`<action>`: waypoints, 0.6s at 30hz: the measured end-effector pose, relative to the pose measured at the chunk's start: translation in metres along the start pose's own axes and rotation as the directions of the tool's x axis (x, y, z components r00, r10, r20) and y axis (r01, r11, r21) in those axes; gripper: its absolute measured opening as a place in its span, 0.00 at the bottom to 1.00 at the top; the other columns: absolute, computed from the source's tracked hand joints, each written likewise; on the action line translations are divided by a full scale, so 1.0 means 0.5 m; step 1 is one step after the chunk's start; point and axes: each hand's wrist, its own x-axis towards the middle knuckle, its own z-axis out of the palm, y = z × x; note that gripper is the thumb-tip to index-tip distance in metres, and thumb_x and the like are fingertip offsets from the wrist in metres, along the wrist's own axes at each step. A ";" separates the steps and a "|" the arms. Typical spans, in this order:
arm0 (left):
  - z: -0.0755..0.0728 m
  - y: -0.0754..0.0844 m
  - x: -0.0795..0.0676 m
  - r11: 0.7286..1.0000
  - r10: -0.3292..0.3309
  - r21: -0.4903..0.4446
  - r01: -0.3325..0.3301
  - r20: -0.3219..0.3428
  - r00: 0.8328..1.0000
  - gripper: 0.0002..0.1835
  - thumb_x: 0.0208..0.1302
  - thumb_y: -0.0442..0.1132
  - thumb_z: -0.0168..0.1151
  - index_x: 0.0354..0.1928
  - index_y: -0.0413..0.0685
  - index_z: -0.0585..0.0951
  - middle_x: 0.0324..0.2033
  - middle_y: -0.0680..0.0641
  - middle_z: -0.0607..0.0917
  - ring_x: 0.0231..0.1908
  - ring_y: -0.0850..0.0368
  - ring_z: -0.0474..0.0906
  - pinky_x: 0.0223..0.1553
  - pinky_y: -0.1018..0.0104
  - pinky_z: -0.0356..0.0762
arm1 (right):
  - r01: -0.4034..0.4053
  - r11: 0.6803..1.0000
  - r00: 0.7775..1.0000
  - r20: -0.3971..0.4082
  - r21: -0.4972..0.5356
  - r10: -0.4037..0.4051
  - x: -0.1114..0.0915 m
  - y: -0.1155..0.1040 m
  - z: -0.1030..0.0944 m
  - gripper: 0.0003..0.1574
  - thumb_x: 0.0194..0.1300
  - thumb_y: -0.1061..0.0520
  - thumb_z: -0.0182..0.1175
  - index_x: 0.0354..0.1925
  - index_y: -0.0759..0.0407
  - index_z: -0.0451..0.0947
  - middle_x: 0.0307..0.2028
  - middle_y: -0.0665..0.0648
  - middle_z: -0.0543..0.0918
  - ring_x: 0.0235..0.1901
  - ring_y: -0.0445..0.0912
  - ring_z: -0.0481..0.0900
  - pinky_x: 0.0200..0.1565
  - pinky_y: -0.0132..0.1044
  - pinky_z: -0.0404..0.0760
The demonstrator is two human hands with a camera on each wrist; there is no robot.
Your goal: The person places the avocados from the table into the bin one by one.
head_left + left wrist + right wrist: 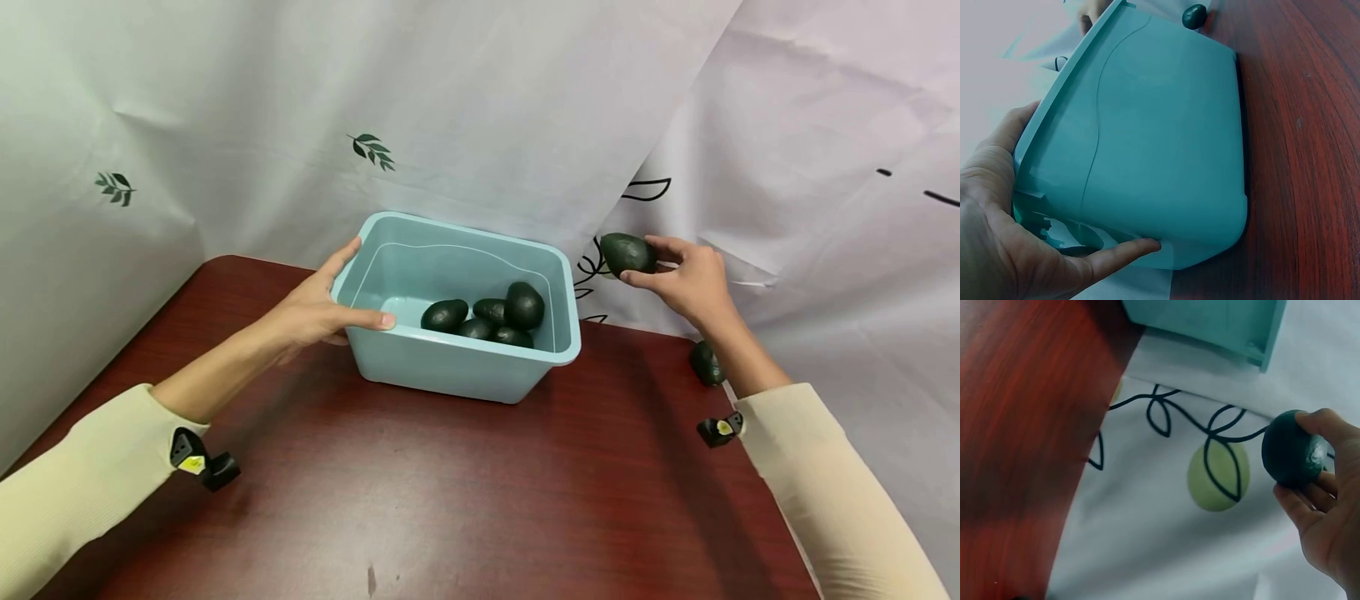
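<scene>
A light blue plastic bin stands on the table with several dark green avocados inside, mostly bunched at its right end. My left hand grips the bin's left end, the thumb lying over the front rim. In the left wrist view, one finger of that hand runs along the bin's outer wall. To the right of the bin, my right hand holds another avocado in the air between thumb and fingers. The right wrist view shows this avocado against the cloth.
One more avocado lies at the table's right edge, partly behind my right forearm. White cloth with leaf prints hangs behind the dark red wooden table. A small black device sits on each sleeve cuff.
</scene>
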 end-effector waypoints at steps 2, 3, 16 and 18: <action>0.000 -0.001 0.000 1.000 0.000 -0.001 0.000 -0.001 1.000 0.74 0.65 0.49 0.86 0.90 0.90 0.34 0.90 0.41 0.54 0.78 0.37 0.69 0.67 0.36 0.86 | 0.012 1.000 1.000 0.000 0.008 -0.012 0.004 -0.008 -0.001 0.47 0.62 0.48 0.87 0.74 0.61 0.83 0.69 0.69 0.86 0.63 0.65 0.90 0.38 0.12 0.77; 0.001 -0.001 0.001 1.000 -0.001 -0.004 0.001 -0.002 1.000 0.74 0.65 0.49 0.86 0.90 0.90 0.34 0.90 0.41 0.54 0.78 0.37 0.69 0.67 0.36 0.86 | 0.021 1.000 1.000 -0.002 0.007 -0.021 0.006 -0.013 -0.001 0.47 0.61 0.48 0.87 0.74 0.61 0.84 0.69 0.70 0.87 0.63 0.65 0.90 0.38 0.11 0.77; 0.003 0.003 -0.003 1.000 0.006 -0.014 -0.006 -0.002 1.000 0.74 0.66 0.48 0.85 0.91 0.87 0.33 0.90 0.41 0.55 0.80 0.35 0.67 0.67 0.28 0.84 | 0.083 0.996 0.996 0.040 0.045 -0.085 0.031 -0.096 -0.001 0.47 0.61 0.49 0.86 0.74 0.60 0.83 0.68 0.69 0.87 0.63 0.65 0.91 0.40 0.13 0.80; 0.004 0.004 -0.003 1.000 0.006 -0.017 -0.006 -0.001 1.000 0.74 0.66 0.48 0.85 0.91 0.87 0.33 0.90 0.41 0.54 0.80 0.35 0.67 0.67 0.28 0.83 | 0.094 0.994 0.994 0.048 0.060 -0.097 0.035 -0.111 0.005 0.46 0.61 0.50 0.86 0.74 0.61 0.84 0.68 0.69 0.88 0.63 0.65 0.91 0.41 0.13 0.80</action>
